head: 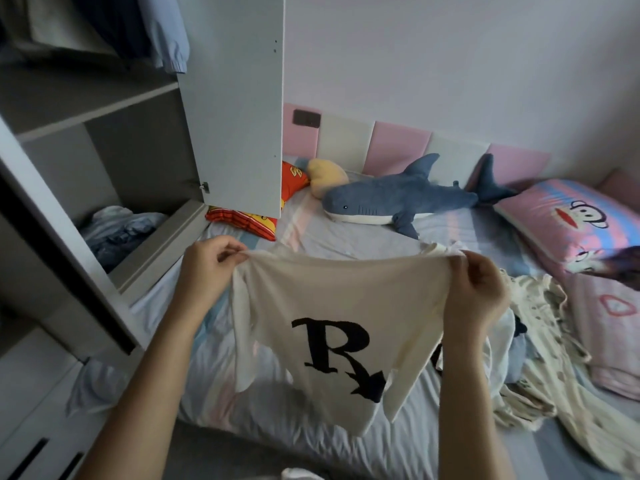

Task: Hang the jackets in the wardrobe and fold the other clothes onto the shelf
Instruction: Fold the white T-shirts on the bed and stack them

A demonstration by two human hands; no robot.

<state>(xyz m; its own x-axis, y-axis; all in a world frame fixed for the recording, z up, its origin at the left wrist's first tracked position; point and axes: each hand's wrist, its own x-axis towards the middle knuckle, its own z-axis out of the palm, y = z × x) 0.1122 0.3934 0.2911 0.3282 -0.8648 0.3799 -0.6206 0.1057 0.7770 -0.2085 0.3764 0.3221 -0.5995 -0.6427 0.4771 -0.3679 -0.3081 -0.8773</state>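
1. One cream sweater [332, 306], lettered "R" in black, hangs above the bed [346, 233].
2. Left hand [204, 268] and right hand [479, 292] each pinch its top edge.
3. One shark plush [398, 199] lies beyond the sweater.

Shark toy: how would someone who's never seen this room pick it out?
Look at the bed, along the pink-and-white headboard. The shark lies there between a yellow cushion and a monkey pillow. It alone is blue-grey with fins and a white belly.
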